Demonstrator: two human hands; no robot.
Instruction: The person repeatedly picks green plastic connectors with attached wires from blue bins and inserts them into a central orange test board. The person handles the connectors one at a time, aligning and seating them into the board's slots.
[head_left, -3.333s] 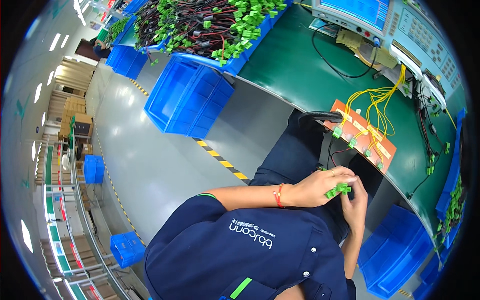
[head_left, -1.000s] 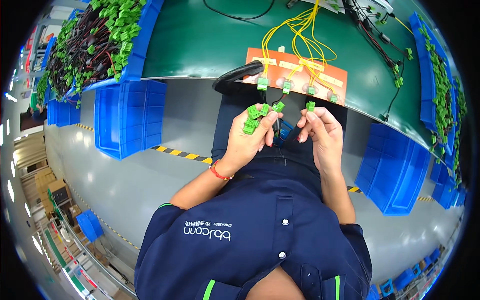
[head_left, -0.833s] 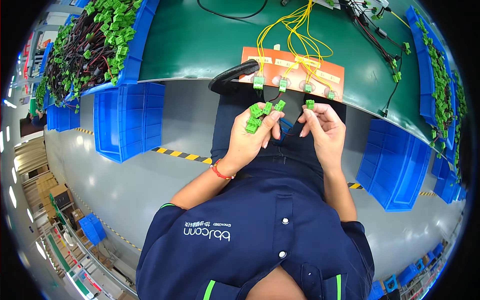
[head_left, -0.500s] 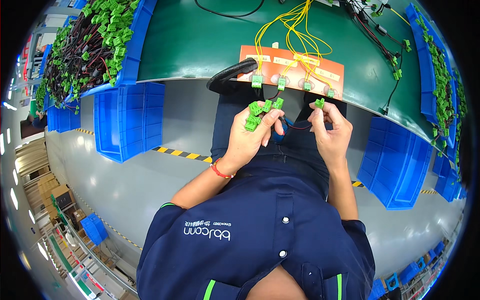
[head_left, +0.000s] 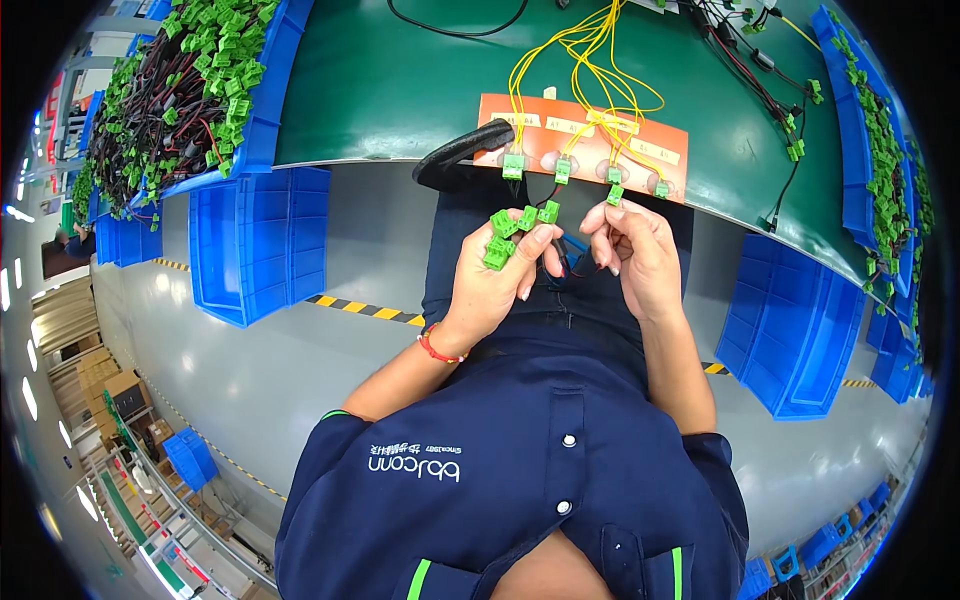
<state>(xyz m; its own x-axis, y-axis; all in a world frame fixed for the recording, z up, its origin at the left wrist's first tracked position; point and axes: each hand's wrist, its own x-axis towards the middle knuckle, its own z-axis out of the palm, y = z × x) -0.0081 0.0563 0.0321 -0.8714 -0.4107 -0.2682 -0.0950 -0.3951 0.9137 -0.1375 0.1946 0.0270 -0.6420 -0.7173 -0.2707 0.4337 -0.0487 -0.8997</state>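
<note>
Green bench (head_left: 400, 100); hands (head_left: 486, 285) pinched closed on green connectors (head_left: 497, 252).

Shiny gray floor (head_left: 270, 385), striped tape (head_left: 367, 310)

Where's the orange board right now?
In the head view, the orange board lies at the near edge of the green table, just right of top centre, beyond the right hand.

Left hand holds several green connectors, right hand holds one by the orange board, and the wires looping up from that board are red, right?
One slip: the wires looping up from the orange board are yellow, not red, as the head view shows. The left hand does hold several green connectors, the right hand a single connector by the board.
</note>
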